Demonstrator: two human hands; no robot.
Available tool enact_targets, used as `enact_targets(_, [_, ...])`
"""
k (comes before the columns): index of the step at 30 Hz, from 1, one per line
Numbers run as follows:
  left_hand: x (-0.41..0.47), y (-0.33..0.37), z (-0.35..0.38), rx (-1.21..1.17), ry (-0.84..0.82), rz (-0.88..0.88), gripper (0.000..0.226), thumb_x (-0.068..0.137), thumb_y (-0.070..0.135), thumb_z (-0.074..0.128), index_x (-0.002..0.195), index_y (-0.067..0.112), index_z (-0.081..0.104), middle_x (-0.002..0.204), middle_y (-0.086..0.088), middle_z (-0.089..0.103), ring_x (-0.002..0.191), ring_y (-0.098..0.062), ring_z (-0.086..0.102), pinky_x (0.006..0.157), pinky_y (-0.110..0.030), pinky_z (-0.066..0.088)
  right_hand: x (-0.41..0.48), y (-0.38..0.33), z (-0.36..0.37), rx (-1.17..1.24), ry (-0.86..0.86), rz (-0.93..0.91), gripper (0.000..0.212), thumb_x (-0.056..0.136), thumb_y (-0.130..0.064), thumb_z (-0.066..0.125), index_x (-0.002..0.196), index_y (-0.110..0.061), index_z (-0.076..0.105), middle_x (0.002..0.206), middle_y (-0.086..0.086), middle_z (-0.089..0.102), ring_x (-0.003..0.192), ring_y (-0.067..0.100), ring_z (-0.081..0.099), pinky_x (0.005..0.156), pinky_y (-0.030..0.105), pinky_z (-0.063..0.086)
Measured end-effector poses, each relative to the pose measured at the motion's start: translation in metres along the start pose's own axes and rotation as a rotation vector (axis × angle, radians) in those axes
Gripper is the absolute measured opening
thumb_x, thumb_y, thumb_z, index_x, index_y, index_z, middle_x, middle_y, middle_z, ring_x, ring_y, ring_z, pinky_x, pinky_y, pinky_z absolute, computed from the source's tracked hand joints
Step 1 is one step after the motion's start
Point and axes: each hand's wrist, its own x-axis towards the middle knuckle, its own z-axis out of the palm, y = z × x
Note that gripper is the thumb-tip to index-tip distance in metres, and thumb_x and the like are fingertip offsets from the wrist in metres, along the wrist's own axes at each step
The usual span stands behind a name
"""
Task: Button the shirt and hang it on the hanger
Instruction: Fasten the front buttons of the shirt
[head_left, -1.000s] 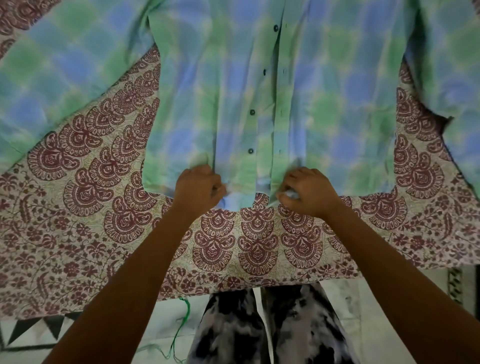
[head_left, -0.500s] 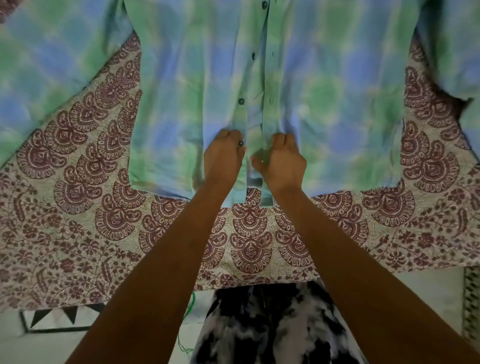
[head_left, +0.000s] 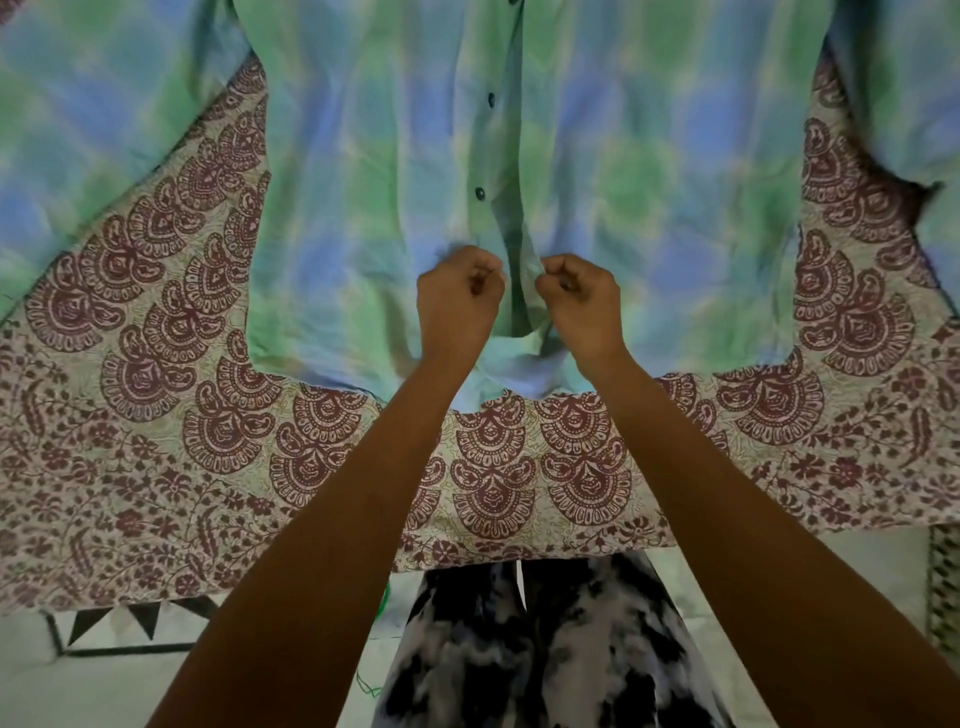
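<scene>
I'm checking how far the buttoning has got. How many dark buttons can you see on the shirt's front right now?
2 clear: one button up the placket, another just above the left hand. A dark speck at the top edge may be a third; the hands may hide more.

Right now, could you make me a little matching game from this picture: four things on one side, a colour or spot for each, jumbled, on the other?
Things:
1. shirt
2. bedsheet
3. left hand
4. right hand

Descriptions:
A. maroon print on pale cloth
B. pinches the placket edge right of the opening
C. green and blue check
D. pinches the button-side edge

Pairs: 1-C, 2-A, 3-D, 4-B
</scene>
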Motion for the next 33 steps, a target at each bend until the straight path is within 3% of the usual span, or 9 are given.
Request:
enact_targets(5, [-0.005, 0.008, 0.005, -0.068, -0.007, 0.011, 0.008, 0.080, 0.006, 0.064, 0.085, 0.004, 0.069, 0.080, -0.007, 0.072, 0.068, -0.007, 0.059, 0.066, -0.002, 0.040, -0.010, 0.005, 0.002, 0.176, 0.032, 0.138, 0.019, 0.084, 0.004, 0.053, 0.093, -0.001, 0.070, 0.076, -0.001, 0.066, 0.062, -0.006, 0.060, 0.071, 0.017, 0.051])
enact_targets(11, [-0.010, 0.010, 0.006, -0.069, -0.032, 0.008, 0.008, 0.082, 0.005, 0.061, 0.086, 0.004, 0.068, 0.082, -0.005, 0.071, 0.072, -0.008, 0.060, 0.068, -0.003, 0.042, -0.014, 0.001, 0.005, 0.245, 0.042, 0.182, 0.019, 0.086, 0.001, 0.056, 0.102, 0.003, 0.068, 0.090, 0.016, 0.070, 0.079, 0.020, 0.064, 0.084, 0.033, 0.054])
enact_targets(15, [-0.012, 0.012, 0.007, -0.097, -0.014, -0.024, 0.008, 0.082, 0.004, 0.061, 0.086, 0.004, 0.068, 0.079, 0.001, 0.066, 0.065, 0.002, 0.056, 0.065, -0.001, 0.041, -0.014, 0.002, 0.005, 0.225, 0.049, 0.161, 0.018, 0.086, -0.001, 0.057, 0.098, -0.001, 0.070, 0.068, -0.009, 0.067, 0.061, -0.001, 0.061, 0.068, 0.018, 0.053])
enact_targets(19, [-0.012, 0.010, 0.006, -0.128, -0.038, -0.073, 0.008, 0.083, 0.003, 0.060, 0.087, 0.005, 0.067, 0.079, 0.003, 0.065, 0.061, 0.010, 0.056, 0.066, -0.003, 0.044, -0.017, -0.001, 0.004, 0.147, 0.035, 0.078, 0.018, 0.086, -0.001, 0.056, 0.097, -0.001, 0.070, 0.089, 0.010, 0.070, 0.071, 0.010, 0.062, 0.076, 0.026, 0.053])
enact_targets(23, [-0.012, 0.011, 0.005, -0.119, -0.038, -0.090, 0.009, 0.084, 0.003, 0.059, 0.087, 0.005, 0.067, 0.079, 0.003, 0.064, 0.064, 0.008, 0.056, 0.065, -0.003, 0.043, -0.021, -0.005, 0.002, 0.089, -0.001, 0.036, 0.018, 0.087, -0.004, 0.054, 0.090, -0.001, 0.071, 0.074, 0.005, 0.067, 0.058, -0.002, 0.057, 0.066, 0.023, 0.050])
enact_targets(26, [-0.011, 0.012, 0.005, -0.104, -0.053, -0.102, 0.011, 0.083, 0.000, 0.058, 0.087, 0.004, 0.067, 0.081, -0.006, 0.068, 0.072, -0.010, 0.060, 0.075, -0.018, 0.050, -0.020, -0.009, -0.003, 0.186, -0.025, 0.056, 0.020, 0.086, -0.004, 0.054, 0.081, 0.007, 0.069, 0.071, 0.017, 0.067, 0.065, 0.019, 0.059, 0.069, 0.036, 0.051])
enact_targets(29, [-0.009, 0.012, 0.004, -0.127, -0.082, -0.124, 0.013, 0.081, -0.001, 0.058, 0.087, 0.004, 0.068, 0.078, -0.006, 0.067, 0.075, -0.019, 0.064, 0.083, -0.037, 0.055, -0.017, -0.008, -0.005, 0.161, -0.041, 0.037, 0.012, 0.083, -0.001, 0.059, 0.081, 0.004, 0.070, 0.073, 0.011, 0.067, 0.067, 0.018, 0.060, 0.074, 0.035, 0.052])
enact_targets(33, [-0.010, 0.014, 0.003, -0.159, -0.083, -0.189, 0.019, 0.079, -0.004, 0.057, 0.092, 0.003, 0.069, 0.087, -0.014, 0.071, 0.082, -0.028, 0.068, 0.084, -0.043, 0.055, -0.015, -0.004, 0.000, 0.105, 0.015, 0.012, 0.008, 0.080, -0.002, 0.065, 0.084, 0.000, 0.072, 0.082, 0.011, 0.070, 0.072, 0.017, 0.063, 0.079, 0.031, 0.055])
